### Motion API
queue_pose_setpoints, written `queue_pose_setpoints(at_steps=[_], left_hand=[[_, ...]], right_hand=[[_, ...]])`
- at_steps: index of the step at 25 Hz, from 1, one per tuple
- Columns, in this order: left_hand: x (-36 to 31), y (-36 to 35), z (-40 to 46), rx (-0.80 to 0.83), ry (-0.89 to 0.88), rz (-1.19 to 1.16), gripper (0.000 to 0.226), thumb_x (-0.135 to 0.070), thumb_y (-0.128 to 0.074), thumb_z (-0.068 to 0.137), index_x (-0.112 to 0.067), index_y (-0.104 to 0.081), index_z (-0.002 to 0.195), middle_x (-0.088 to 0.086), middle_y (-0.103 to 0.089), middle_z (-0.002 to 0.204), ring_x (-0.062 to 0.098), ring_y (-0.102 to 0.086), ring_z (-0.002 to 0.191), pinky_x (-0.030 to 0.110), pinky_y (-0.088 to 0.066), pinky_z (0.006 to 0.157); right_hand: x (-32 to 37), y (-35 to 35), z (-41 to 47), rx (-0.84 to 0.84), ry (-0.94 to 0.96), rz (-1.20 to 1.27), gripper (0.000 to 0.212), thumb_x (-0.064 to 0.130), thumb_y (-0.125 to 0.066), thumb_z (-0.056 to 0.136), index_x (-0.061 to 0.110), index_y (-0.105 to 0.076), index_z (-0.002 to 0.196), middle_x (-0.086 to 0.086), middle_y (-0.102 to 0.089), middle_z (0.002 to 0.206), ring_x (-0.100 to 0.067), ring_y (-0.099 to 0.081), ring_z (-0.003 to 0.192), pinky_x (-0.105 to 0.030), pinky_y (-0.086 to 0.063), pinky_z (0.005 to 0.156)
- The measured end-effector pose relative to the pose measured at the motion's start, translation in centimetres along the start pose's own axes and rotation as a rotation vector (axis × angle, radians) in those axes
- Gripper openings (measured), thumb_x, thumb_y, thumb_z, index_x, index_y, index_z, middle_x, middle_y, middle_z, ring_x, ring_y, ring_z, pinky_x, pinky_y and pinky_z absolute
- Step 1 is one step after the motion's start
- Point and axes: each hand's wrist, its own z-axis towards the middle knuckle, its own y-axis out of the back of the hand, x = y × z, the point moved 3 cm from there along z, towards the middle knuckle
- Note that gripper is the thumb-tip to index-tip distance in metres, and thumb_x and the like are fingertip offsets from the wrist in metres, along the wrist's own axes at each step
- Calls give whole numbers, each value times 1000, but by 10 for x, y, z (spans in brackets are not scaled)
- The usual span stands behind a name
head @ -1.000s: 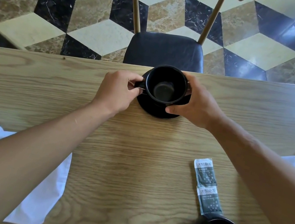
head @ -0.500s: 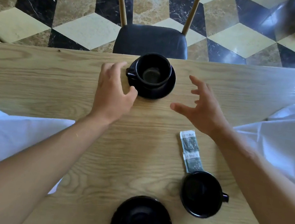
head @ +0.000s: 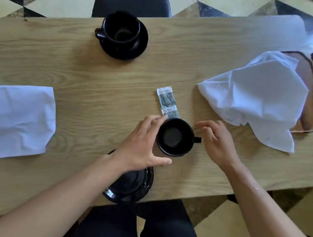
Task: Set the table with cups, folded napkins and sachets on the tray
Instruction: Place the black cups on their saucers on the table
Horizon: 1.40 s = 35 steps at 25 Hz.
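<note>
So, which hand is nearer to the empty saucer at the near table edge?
Left. The left hand hovers just above the empty saucer; the right hand is beyond the near cup.

Saucer point(head: 135, 185) half under left arm.

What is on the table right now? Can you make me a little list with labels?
far cup: sits on its saucer near the chair
near cup: straight on the table, between both hands
left hand: open, beside the near cup
right hand: open, by the cup's handle
empty saucer: at the near edge
sachets: flat, just beyond the near cup
napkins: one at left, one crumpled over the tray
</note>
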Motion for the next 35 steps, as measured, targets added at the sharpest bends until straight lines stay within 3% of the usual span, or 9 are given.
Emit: queue_pose_setpoints(at_steps=[4,7,10,16,21,25,28,31,35], left_hand=[[-11,-22,4,4,35,137,126,-46,-90,65,-32,-9,161,0,-14,157,21,-22,147,40,-37,116],[-16,-28,5,-54,57,94,120,-31,-89,68,-30,-13,161,2,-19,156,22,-26,145,32,-30,118],[-21,-28,8,-113,70,40,114,-19,-85,69,-26,-18,161,3,-30,149,22,-37,139,31,-35,115],[-30,-7,-5,-209,34,-4,113,-15,-83,67,-27,-21,160,-4,-37,143,10,-42,129,10,-31,97],[-9,27,-64,-286,28,18,115,-19,-86,65,-26,-22,160,-5,-37,142,9,-40,131,0,-23,102],[22,32,-117,-308,113,26,118,-18,-86,63,-31,-20,160,-11,-33,141,8,-41,132,17,-35,106],[39,20,-143,-311,170,21,121,-21,-89,61,-35,-19,159,-17,-31,141,4,-42,128,10,-32,97],[50,3,-154,-305,162,3,122,-23,-91,61,-32,-20,160,-14,-32,143,5,-41,130,1,-24,100],[51,-14,-155,-284,166,-14,119,-22,-90,63,-29,-20,159,-11,-32,147,10,-40,136,15,-32,109]], right_hand=[[-14,-3,-8,98,20,96,26,34,-50,104,26,-75,99,15,-72,87,-4,-65,84,-25,-49,74],[-18,-4,-9,163,35,88,31,40,-51,103,26,-71,83,6,-70,74,-12,-65,69,-29,-50,62],[-18,0,-8,195,60,117,32,35,-54,103,25,-65,75,-2,-71,72,-14,-70,66,-16,-48,56],[4,10,-16,139,156,108,25,37,-57,103,35,-62,79,4,-70,70,-4,-70,62,-12,-48,56],[50,-21,-38,226,251,134,23,37,-58,104,35,-63,81,6,-69,71,-5,-70,63,-10,-46,58],[71,-68,-62,312,261,112,25,34,-58,104,25,-63,82,4,-67,69,-7,-68,62,-18,-50,59],[72,-90,-79,349,241,98,24,31,-58,104,23,-64,83,6,-67,68,-7,-68,61,-21,-50,60],[64,-101,-92,369,208,79,24,31,-57,104,28,-63,82,6,-67,69,-8,-68,59,-27,-53,62],[52,-104,-101,331,178,68,28,29,-58,104,36,-61,77,19,-66,68,-5,-67,58,-17,-47,58]])
